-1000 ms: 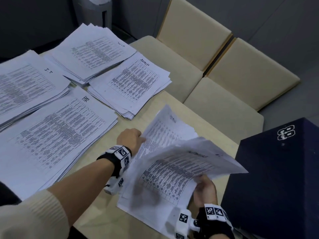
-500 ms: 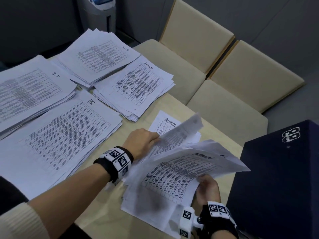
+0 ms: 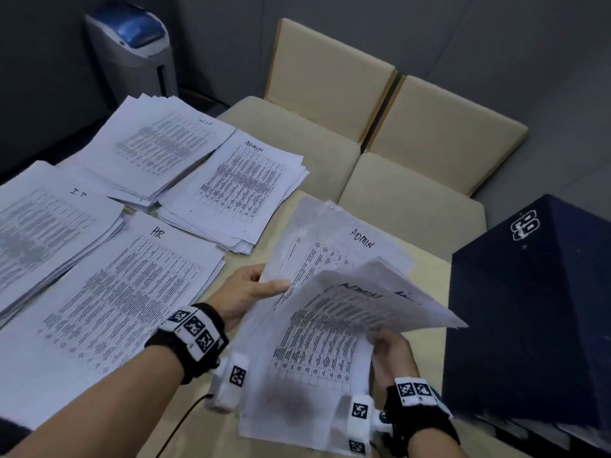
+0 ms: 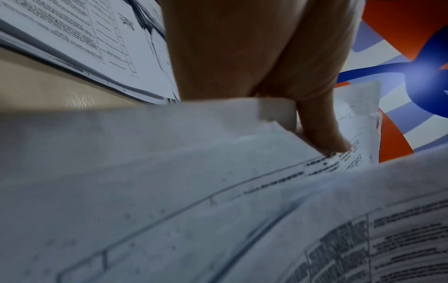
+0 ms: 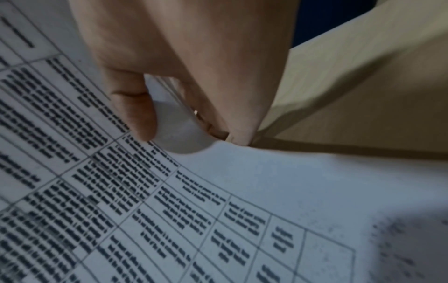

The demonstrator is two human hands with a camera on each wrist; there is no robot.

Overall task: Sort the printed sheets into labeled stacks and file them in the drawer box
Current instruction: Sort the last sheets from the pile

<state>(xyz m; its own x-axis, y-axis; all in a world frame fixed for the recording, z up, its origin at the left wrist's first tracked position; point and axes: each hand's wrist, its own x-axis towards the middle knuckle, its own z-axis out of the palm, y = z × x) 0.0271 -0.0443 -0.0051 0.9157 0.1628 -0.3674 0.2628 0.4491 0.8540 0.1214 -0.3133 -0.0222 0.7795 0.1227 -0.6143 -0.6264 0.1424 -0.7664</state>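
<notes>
The left hand (image 3: pixel 246 294) pinches the left edge of one printed sheet (image 3: pixel 334 246) marked ADMIN, lifted above the bench (image 3: pixel 426 345). The right hand (image 3: pixel 391 353) grips a small bundle of sheets (image 3: pixel 317 352) near the bench's right edge, beside the dark drawer box (image 3: pixel 529 309). Four stacks (image 3: pixel 109 292) lie along the left side.
</notes>
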